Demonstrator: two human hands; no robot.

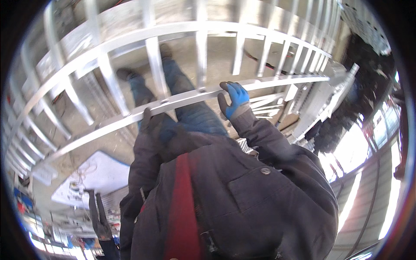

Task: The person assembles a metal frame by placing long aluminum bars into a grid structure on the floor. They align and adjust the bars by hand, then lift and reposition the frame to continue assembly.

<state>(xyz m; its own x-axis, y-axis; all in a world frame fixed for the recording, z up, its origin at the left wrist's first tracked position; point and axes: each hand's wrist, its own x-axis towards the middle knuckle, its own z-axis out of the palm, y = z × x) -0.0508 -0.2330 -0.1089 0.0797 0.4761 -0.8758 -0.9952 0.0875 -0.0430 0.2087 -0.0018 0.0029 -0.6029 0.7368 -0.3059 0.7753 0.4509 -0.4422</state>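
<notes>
A long silvery metal rail (180,100) crosses in front of my body, below a railing (173,29) of parallel metal bars. Several bars meet this rail, while others, such as the bar (238,54) near my right hand, end short of it. My right hand (236,99), in a blue and dark glove, is closed on the rail with fingertips over its top. My left hand (149,120), dark-gloved and partly blurred, is at the rail farther left; one finger lies against it and the others are mostly hidden.
My legs (190,104) and shoes stand under the railing. Light metal strips (266,104) lie to the right, near a long metal beam (323,102) and a dark heap (368,80). A white sheet (97,175) lies at lower left, near another person (102,216).
</notes>
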